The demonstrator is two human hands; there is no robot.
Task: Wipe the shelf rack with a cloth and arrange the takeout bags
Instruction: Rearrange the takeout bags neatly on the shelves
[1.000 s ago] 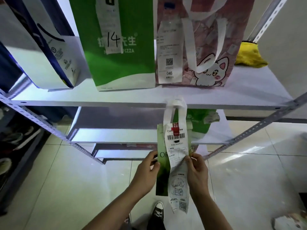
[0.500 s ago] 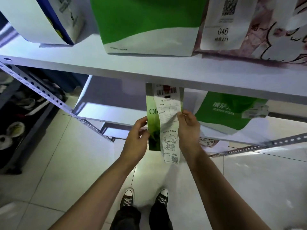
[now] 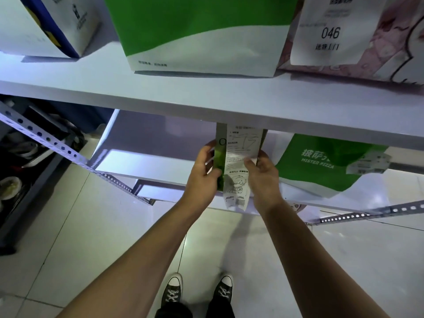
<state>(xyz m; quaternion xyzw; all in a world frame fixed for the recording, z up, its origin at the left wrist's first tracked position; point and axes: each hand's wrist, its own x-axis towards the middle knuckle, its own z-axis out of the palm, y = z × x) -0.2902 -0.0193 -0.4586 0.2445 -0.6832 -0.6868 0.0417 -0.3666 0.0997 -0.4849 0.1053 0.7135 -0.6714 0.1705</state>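
1. The left grip [image 3: 203, 167] curls round the left edge of a narrow green takeout bag [image 3: 219, 161], thumb in front; the right grip [image 3: 261, 172] grasps its right edge, thumb pressing the long white receipt [image 3: 238, 171] hanging down the bag's front.
2. The bag stands upright between the two grips at the front lip of the lower shelf [image 3: 146, 164]. Its top is hidden behind the upper shelf board [image 3: 160, 97], and only an "O" of its printing shows.
3. The receipt carries handwriting that I cannot read surely, small blurred print and a cartoon drawing low down.
4. Right of the right grip, almost touching it, lies a green bag [image 3: 325, 166] marked "MISTER PIZZA".
5. Above the grips, on the upper board, stand a blue-and-white bag [image 3: 57, 24], a green-and-white bag [image 3: 202, 37] and a pink bag [image 3: 380, 42] with a slip reading "046"; all are cut off at the top.
6. Left of the left grip the lower shelf lies bare out to the perforated metal rail [image 3: 57, 145].
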